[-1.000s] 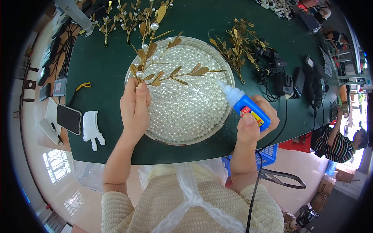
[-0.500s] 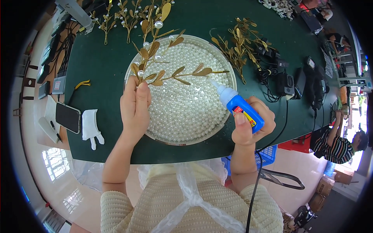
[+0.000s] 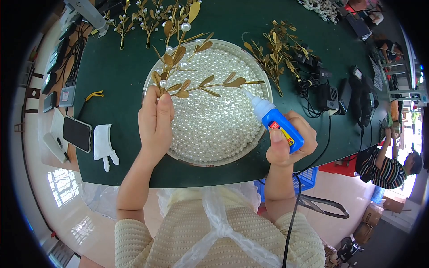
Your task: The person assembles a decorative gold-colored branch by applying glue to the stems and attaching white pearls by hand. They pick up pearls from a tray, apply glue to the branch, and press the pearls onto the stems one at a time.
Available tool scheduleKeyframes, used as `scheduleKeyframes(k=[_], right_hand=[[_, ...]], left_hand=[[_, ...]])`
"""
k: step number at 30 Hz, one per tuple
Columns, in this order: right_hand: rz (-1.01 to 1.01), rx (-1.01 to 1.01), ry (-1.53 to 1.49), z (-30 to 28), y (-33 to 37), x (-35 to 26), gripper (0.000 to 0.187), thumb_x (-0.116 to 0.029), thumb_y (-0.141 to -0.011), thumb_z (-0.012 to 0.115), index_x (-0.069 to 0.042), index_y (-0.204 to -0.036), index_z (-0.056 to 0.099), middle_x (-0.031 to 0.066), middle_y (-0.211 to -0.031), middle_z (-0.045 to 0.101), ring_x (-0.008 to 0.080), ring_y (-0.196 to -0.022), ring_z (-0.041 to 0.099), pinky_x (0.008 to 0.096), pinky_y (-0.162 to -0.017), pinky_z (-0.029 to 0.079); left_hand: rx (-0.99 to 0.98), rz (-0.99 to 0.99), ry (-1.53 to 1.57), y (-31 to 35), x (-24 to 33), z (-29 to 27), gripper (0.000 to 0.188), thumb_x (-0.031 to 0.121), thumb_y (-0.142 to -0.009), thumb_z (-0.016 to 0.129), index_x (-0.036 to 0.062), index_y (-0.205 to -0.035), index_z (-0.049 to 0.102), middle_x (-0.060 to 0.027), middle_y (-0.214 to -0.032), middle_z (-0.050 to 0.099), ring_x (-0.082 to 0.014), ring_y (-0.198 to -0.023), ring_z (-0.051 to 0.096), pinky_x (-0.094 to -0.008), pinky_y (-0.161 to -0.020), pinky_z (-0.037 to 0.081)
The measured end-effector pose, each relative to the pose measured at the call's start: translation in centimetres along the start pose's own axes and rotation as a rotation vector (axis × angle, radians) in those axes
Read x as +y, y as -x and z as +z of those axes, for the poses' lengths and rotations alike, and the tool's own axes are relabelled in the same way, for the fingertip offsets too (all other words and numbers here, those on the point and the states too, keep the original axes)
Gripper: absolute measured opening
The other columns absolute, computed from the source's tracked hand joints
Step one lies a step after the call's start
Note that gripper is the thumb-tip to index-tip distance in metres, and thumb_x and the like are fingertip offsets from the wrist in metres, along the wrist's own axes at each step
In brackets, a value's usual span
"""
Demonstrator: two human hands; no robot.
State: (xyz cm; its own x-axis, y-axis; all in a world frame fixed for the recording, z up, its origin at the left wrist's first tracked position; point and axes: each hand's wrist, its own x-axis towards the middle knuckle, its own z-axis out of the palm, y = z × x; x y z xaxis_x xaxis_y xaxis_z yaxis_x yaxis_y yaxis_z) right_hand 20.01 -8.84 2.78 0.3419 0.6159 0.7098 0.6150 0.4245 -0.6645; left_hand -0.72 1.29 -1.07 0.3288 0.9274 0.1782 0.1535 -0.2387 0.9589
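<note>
My left hand (image 3: 156, 120) is closed on the lower end of a gold leaf branch (image 3: 178, 56) that carries several white pearls. One twig of the branch reaches right, over a round tray (image 3: 269, 91) filled with loose pearl beads (image 3: 210, 120). In my right hand (image 3: 292, 138) is a blue glue bottle (image 3: 282, 129), tilted with its thin clear nozzle toward the upper left. The nozzle tip is at the twig, just under its outer leaf; whether it touches I cannot tell.
More gold leaf branches (image 3: 277, 49) lie at the right, beside black adapters and cables (image 3: 328, 96). Pearl-dotted branches (image 3: 147, 22) are at the far left. A phone (image 3: 77, 134) and white glove (image 3: 103, 143) lie left. Another person (image 3: 389, 165) sits at the far right.
Almost nothing differs. The branch's upper part and outer twig have shifted slightly right, and the bottle's nozzle has moved a little with the twig.
</note>
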Motion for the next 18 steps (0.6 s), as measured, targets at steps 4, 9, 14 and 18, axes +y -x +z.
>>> scheduleKeyframes(k=[4, 9, 14, 18], right_hand=[[0.006, -0.002, 0.026, -0.1, -0.04, -0.01, 0.02, -0.011, -0.057, 0.06, 0.002, -0.053, 0.046, 0.0076, -0.046, 0.043, 0.0144, -0.035, 0.038, 0.022, -0.036, 0.028], [0.037, 0.026, -0.003, -0.14, 0.1, 0.09, 0.02, -0.011, -0.057, 0.06, 0.002, -0.053, 0.046, 0.0073, -0.046, 0.043, 0.014, -0.036, 0.038, 0.0219, -0.036, 0.028], [0.05, 0.031, -0.058, -0.06, 0.23, 0.43, 0.024, -0.013, -0.058, 0.061, 0.003, -0.052, 0.044, 0.0078, -0.046, 0.042, 0.0138, -0.036, 0.037, 0.022, -0.036, 0.027], [0.101, 0.167, -0.143, 0.4, 0.28, 0.58, 0.027, -0.015, -0.059, 0.061, 0.003, -0.051, 0.042, 0.0075, -0.046, 0.041, 0.0125, -0.037, 0.035, 0.0226, -0.037, 0.026]], left_hand=[[0.005, -0.057, 0.009, 0.0, 0.51, -0.12, 0.023, 0.021, -0.093, 0.037, 0.0049, -0.077, 0.038, 0.0026, -0.056, 0.037, -0.0038, -0.051, 0.032, -0.0204, -0.046, 0.026], [0.006, -0.049, 0.03, -0.02, 0.53, -0.13, 0.022, 0.02, -0.093, 0.038, 0.0048, -0.077, 0.039, 0.0024, -0.056, 0.038, -0.0037, -0.05, 0.032, -0.0204, -0.045, 0.026], [0.012, -0.061, 0.012, 0.0, 0.62, -0.14, 0.022, 0.02, -0.093, 0.038, 0.0048, -0.078, 0.039, 0.0024, -0.056, 0.038, -0.0035, -0.05, 0.032, -0.0203, -0.045, 0.026], [0.012, -0.064, 0.01, 0.04, 0.49, -0.08, 0.023, 0.021, -0.093, 0.037, 0.0049, -0.077, 0.039, 0.0026, -0.055, 0.038, -0.0038, -0.05, 0.033, -0.0204, -0.045, 0.026]])
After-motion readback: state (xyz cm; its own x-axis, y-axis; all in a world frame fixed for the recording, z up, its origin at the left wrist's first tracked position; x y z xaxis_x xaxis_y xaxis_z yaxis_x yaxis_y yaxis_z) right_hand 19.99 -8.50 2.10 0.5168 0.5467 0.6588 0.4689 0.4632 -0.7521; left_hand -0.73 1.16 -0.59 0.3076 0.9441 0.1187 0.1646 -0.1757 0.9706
